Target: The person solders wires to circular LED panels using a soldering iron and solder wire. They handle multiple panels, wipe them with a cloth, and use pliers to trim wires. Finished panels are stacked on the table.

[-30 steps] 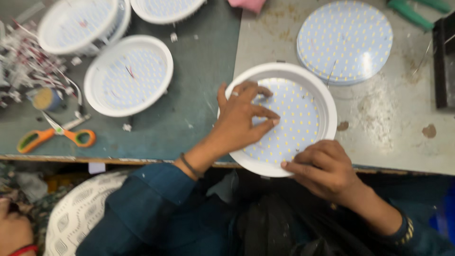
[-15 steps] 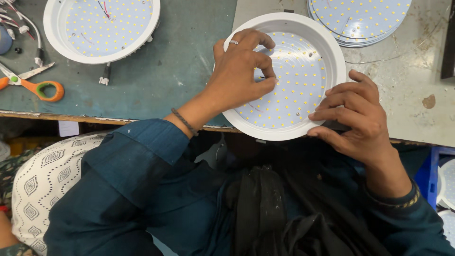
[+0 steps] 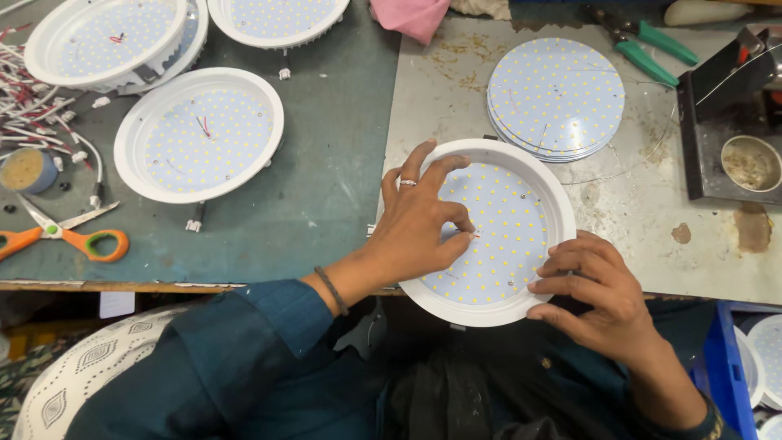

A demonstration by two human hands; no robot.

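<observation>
A round white lamp housing (image 3: 547, 191) with a dotted light board (image 3: 509, 232) inside lies at the table's near edge. My left hand (image 3: 419, 224) rests over its left half, thumb and forefinger pinched on thin wires (image 3: 474, 235) at the board's middle. My right hand (image 3: 590, 285) grips the housing's lower right rim.
A stack of bare round light boards (image 3: 556, 98) lies behind the housing. Three more assembled housings (image 3: 199, 134) sit at left on the green mat, with orange-handled scissors (image 3: 77, 238) and loose white wires (image 3: 32, 110). Green pliers (image 3: 648, 41) and a black stand (image 3: 729, 130) are at right.
The view has shifted, so the housing now sits lower and more central. My left hand has closed thumb and forefinger at the board's middle. My right hand slid down to the lower right rim.
</observation>
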